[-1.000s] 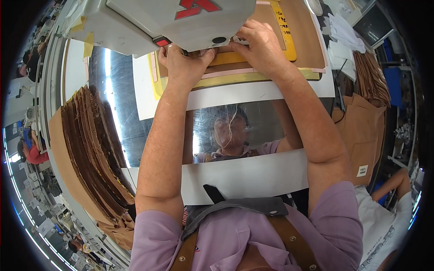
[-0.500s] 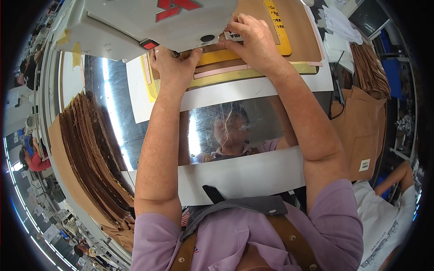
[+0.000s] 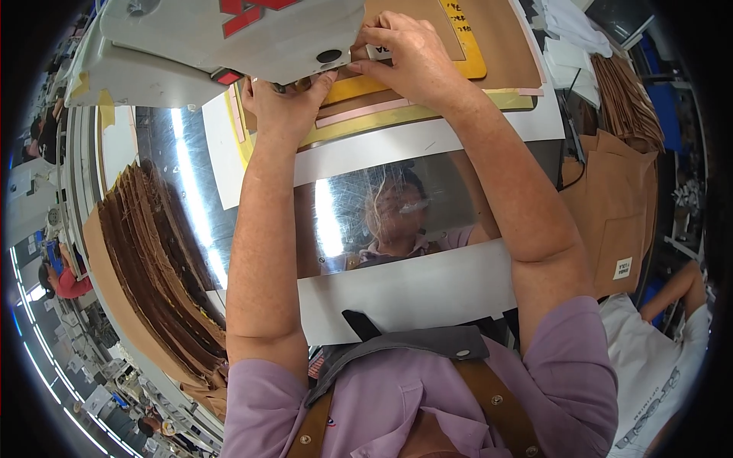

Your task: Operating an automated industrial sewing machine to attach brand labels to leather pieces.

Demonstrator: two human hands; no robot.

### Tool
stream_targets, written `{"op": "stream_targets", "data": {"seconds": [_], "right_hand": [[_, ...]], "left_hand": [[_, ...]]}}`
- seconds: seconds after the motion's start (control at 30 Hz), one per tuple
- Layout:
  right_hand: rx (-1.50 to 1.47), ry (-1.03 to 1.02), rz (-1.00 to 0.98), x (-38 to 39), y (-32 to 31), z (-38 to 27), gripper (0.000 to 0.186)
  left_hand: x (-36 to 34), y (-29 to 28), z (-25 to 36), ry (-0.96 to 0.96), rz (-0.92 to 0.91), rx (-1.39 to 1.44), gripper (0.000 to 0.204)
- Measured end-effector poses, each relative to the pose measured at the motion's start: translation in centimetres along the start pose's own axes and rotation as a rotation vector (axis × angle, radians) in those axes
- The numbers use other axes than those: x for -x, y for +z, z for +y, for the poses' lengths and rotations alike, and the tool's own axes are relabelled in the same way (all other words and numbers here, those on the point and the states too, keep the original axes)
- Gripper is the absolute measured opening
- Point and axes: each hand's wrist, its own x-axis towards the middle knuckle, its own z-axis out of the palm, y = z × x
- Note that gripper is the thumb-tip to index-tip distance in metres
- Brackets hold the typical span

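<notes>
My left hand point(image 3: 279, 107) is at the underside of the white machine head point(image 3: 282, 38), thumb and fingers bent round something hidden there. My right hand point(image 3: 405, 65) is just right of it, fingers curled beside a white label on the brown piece inside the yellow template frame point(image 3: 473, 65); what they grip, if anything, is hidden. The template rests on a pale-yellow-edged board point(image 3: 355, 122) over a white sheet point(image 3: 534, 130). Below lies a reflective metal plate point(image 3: 405, 214), between my forearms.
A stack of brown cut pieces point(image 3: 153, 267) is at left. More brown pieces point(image 3: 615, 214) and white papers point(image 3: 573, 72) are at right. A co-worker in a white shirt point(image 3: 649, 359) is at lower right; other workers point(image 3: 65, 275) appear along the far left.
The machine head, template and both my hands appear farther left and slightly higher in the view. My fingers remain bent at the machine head and template.
</notes>
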Motion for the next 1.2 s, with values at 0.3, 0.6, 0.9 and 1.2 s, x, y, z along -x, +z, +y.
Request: {"op": "stream_targets", "data": {"seconds": [0.3,0.6,0.9,1.2], "right_hand": [[-0.214,-0.001,0.189,0.4,-3.4,1.1,0.018],[-0.23,0.194,0.089,2.0,-5.9,2.6,0.023],[-0.002,0.242,0.196,5.7,-13.5,6.4,0.025],[0.011,0.297,0.179,9.5,-16.9,5.5,0.025]], "left_hand": [[3.2,-8.5,-1.6,-0.363,0.252,0.759,0.014],[5.8,-11.5,-3.4,-0.304,-0.054,0.866,0.008],[7.4,-11.5,-0.3,0.175,0.049,-0.533,0.038],[13.3,-9.2,3.6,0.191,-0.167,-0.64,0.066]]}}
